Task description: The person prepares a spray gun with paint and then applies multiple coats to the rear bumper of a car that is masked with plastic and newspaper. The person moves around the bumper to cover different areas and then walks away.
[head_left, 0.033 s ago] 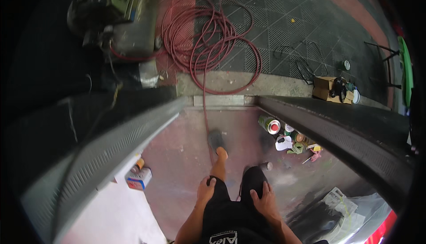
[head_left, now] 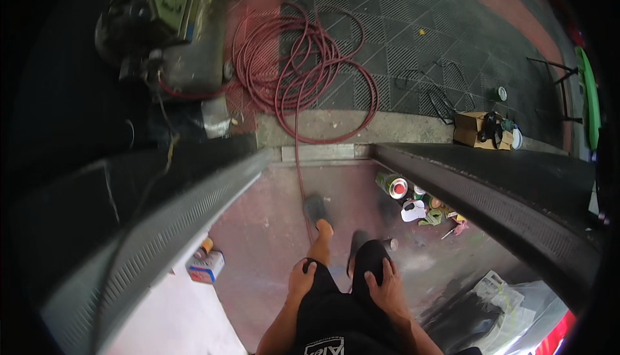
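Observation:
My left hand (head_left: 301,281) rests on my left knee, over the hem of my black shorts (head_left: 330,313). Its thumb shows on the inner side, and nothing is held in it. On my right thigh lies my right hand (head_left: 389,288), fingers stretched over the dark cloth and thumb apart, also holding nothing. Beyond my knees, a grey clog (head_left: 314,207) is on my left foot, on the stained floor. The other shoe (head_left: 357,246) shows partly beside my right knee. A small cup-like object (head_left: 391,244) stands just past that knee.
A red hose (head_left: 303,71) lies coiled ahead, one length running toward my left foot. Left of it sits an air compressor (head_left: 194,51). Metal door frames (head_left: 194,222) flank me. Cans (head_left: 398,187) and rags cluster right; a white box (head_left: 206,266) stands left. Farther off is a cardboard box (head_left: 470,127).
The view has shifted slightly, and more of my right shoe shows beside the knee. Both hands stay on my legs.

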